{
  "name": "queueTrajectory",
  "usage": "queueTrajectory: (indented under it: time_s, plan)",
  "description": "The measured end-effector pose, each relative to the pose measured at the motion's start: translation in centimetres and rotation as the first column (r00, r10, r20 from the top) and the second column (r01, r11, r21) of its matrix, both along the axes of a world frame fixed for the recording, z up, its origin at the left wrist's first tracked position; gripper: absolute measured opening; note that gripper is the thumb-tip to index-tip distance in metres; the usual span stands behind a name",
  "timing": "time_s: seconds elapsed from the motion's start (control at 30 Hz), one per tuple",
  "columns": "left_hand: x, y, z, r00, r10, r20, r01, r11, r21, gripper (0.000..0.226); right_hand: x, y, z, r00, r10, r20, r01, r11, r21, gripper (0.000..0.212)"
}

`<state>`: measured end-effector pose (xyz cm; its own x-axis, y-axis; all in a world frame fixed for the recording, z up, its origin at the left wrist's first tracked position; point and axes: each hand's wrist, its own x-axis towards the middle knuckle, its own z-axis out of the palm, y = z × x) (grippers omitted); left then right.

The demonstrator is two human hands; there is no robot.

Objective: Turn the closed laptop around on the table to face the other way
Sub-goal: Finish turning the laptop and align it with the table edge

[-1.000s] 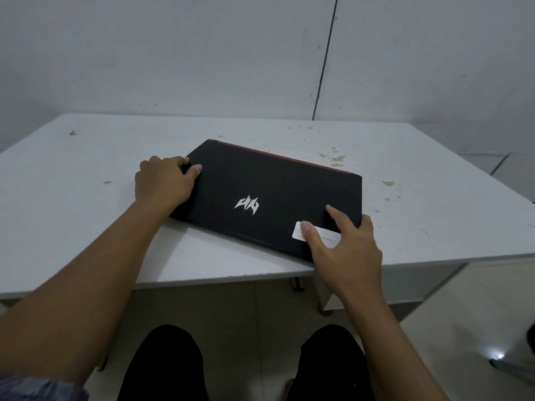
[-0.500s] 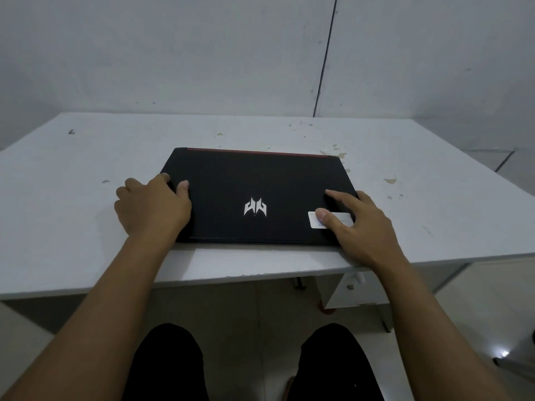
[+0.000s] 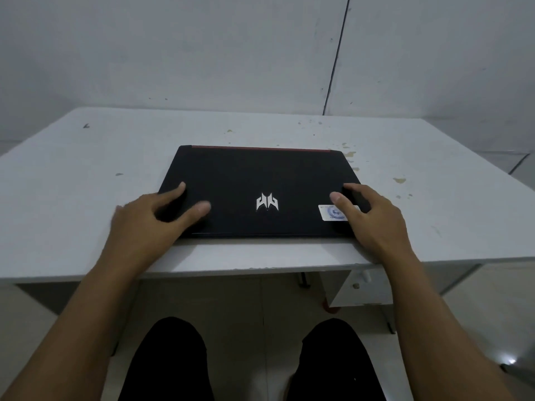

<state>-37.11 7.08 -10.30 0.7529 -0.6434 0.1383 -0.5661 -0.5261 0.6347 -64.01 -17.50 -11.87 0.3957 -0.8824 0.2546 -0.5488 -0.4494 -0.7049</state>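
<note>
The closed black laptop (image 3: 260, 175) lies flat on the white table (image 3: 86, 183), square to its front edge. A red strip (image 3: 260, 148) runs along the laptop's far side, and a silver logo (image 3: 267, 201) marks the middle of the lid. My left hand (image 3: 144, 224) covers the near left corner, thumb and forefinger spread on the lid. My right hand (image 3: 373, 224) lies over the near right corner with fingers apart, its thumb across a white sticker (image 3: 327, 212). Neither hand clasps the laptop.
Grey walls stand close behind the table. The tabletop has chipped spots (image 3: 399, 180) to the right of the laptop. A white drawer unit (image 3: 356, 285) sits under the table at the right. My knees (image 3: 170, 360) are below the front edge.
The laptop has swung from a skewed angle to square with the table edge. My left hand slid from its left side onto the lid, and both hands spread their fingers.
</note>
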Motion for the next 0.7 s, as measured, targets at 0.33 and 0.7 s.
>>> queueTrajectory:
  time_s: [0.33, 0.7]
  plan:
    - [0.3, 2.3, -0.1, 0.965, -0.251, -0.072, 0.253, 0.967, 0.015, 0.138, -2.3, 0.9, 0.8, 0.972, 0.233, -0.021, -0.226, 0.958, 0.179, 0.117]
    - [-0.4, 3.8, -0.9, 0.962, -0.273, 0.035, 0.274, 0.962, -0.026, 0.133, -3.8, 1.8, 0.5, 0.917, 0.349, -0.191, -0.326, 0.934, 0.146, 0.145]
